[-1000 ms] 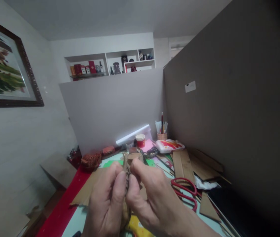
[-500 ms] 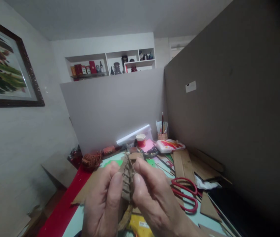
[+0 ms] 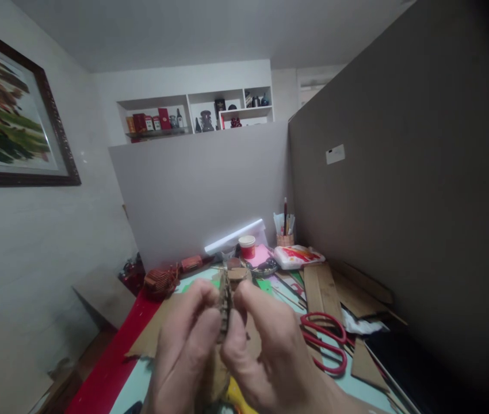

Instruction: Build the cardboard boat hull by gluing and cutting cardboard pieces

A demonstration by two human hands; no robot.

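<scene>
Between my two hands is a piece of corrugated cardboard [image 3: 224, 310], seen edge-on with its ridges showing. My left hand [image 3: 188, 345] pinches it from the left, thumb and fingers closed. From the other side my right hand [image 3: 266, 339] grips it, thumb against the ridged edge. Its lower part is partly hidden behind my hands. Scissors with red handles [image 3: 331, 352] lie just right of my right hand. A yellow thing [image 3: 241, 397] shows below my hands, mostly covered.
Cardboard pieces [image 3: 320, 290] lie on the right, with a dark flat thing [image 3: 404, 368] nearer. A white-and-red packet [image 3: 298, 257], a red-and-white tub [image 3: 247, 247] and a pen holder [image 3: 285, 237] stand at the back. Grey panels [image 3: 201, 190] rise behind.
My hands have drawn closer together around the cardboard, and less of its ridged face shows. The view has shifted slightly.
</scene>
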